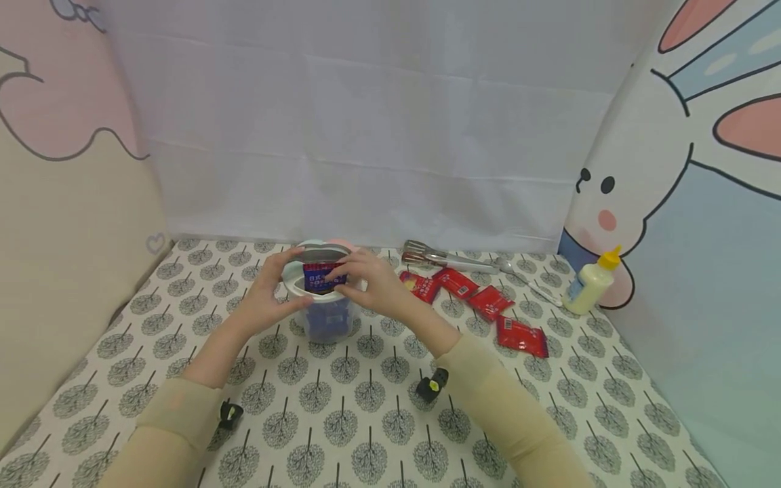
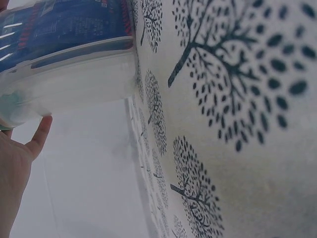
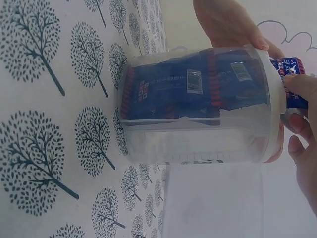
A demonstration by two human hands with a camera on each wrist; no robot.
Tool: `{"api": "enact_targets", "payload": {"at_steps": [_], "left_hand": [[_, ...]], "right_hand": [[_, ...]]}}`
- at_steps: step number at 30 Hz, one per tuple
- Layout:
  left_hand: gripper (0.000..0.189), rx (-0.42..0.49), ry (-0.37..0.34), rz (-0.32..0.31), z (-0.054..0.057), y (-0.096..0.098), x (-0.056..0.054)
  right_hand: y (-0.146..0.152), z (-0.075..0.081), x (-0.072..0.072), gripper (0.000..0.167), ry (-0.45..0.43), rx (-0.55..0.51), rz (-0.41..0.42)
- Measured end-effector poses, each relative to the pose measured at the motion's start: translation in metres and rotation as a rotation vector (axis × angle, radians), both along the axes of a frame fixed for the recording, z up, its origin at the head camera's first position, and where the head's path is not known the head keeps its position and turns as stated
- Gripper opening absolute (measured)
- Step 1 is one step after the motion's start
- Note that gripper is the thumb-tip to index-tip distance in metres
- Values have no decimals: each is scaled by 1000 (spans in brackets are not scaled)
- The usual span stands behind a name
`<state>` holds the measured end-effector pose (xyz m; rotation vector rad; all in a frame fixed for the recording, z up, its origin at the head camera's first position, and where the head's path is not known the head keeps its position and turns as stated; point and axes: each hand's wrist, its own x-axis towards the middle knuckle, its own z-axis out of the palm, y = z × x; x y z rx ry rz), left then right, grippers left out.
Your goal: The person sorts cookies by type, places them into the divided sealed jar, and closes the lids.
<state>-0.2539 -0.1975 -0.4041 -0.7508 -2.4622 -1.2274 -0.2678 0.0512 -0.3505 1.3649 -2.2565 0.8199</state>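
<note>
A clear plastic canister [image 1: 329,333] with a white rim stands upright on the table, several blue packets [image 3: 171,89] visible through one side of it. My left hand [image 1: 264,298] grips its rim from the left, thumb on the near side and fingers on the far side. At the mouth, my right hand [image 1: 377,285] pinches a small blue packet [image 1: 314,279] with red edges and white print. That packet [image 3: 293,69] sticks partly out of the opening in the right wrist view. The other side of the canister looks bare of packets there.
Several red packets [image 1: 490,302] lie right of the canister. Behind them are a metal whisk-like utensil [image 1: 451,260] and a long spoon [image 1: 527,281]. A glue bottle [image 1: 588,288] with a yellow cap stands at the right. White curtain [image 1: 378,135] hangs behind the tree-patterned cloth [image 1: 342,427].
</note>
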Motion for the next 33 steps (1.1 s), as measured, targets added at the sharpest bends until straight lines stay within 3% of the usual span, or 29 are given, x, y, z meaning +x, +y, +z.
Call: {"api": "enact_targets", "payload": {"at_steps": [8, 17, 26, 29, 33], "left_hand": [[90, 13, 5, -13, 1, 0, 0], [91, 18, -11, -14, 1, 0, 0], [90, 16, -17, -3, 1, 0, 1], [90, 16, -19, -3, 1, 0, 1], [92, -1, 0, -5, 1, -1, 1]], "right_hand": [[1, -3, -4, 19, 73, 155, 21], [6, -3, -1, 42, 69, 105, 56], [3, -10, -2, 37, 138, 210, 6], [5, -12, -1, 38, 126, 146, 34], [11, -17, 0, 39, 76, -45, 72]]}}
